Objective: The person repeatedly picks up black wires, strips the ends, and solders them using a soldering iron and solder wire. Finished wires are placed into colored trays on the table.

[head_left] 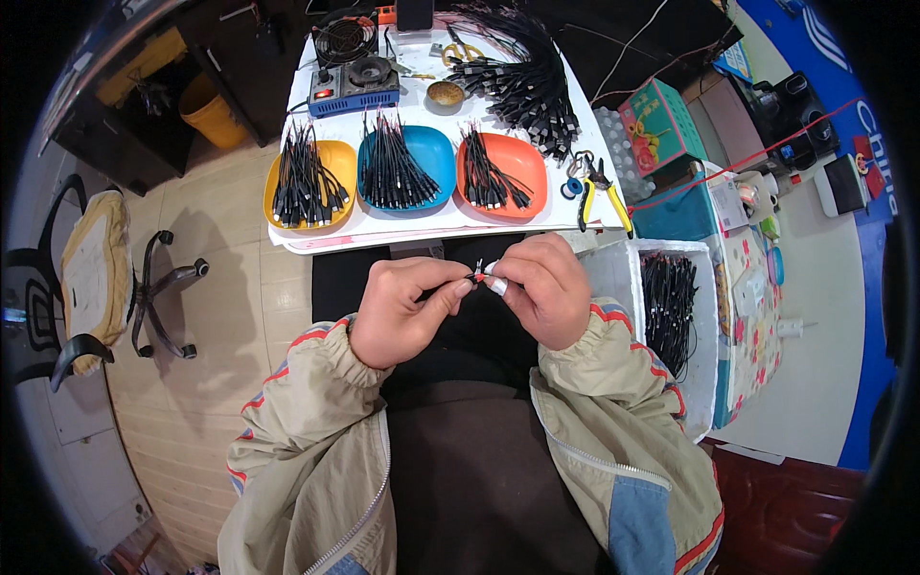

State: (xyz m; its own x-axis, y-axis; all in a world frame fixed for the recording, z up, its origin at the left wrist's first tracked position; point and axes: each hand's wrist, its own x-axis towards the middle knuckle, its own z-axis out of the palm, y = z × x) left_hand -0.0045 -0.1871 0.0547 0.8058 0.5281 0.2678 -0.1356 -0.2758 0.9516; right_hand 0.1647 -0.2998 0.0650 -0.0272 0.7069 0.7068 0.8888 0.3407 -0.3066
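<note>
Close together over my lap, my left hand (407,305) and my right hand (548,292) both pinch a short cable (478,277) with thin red and black wire ends. Most of the cable is hidden by the fingertips. White tape wraps the tips of some fingers on the right hand. Just beyond the hands, at the table's near edge, stand a yellow tray (346,161), a blue tray (447,144) and an orange tray (537,165). Each holds several black cables with bare wire ends and metal plugs.
A large bundle of black cables (532,86) lies at the table's back right. Yellow-handled wire strippers (613,203) rest at the right corner. A blue heating device (359,102) sits back left. A white foam box (707,316) of cables stands right; an office chair (101,259) stands left.
</note>
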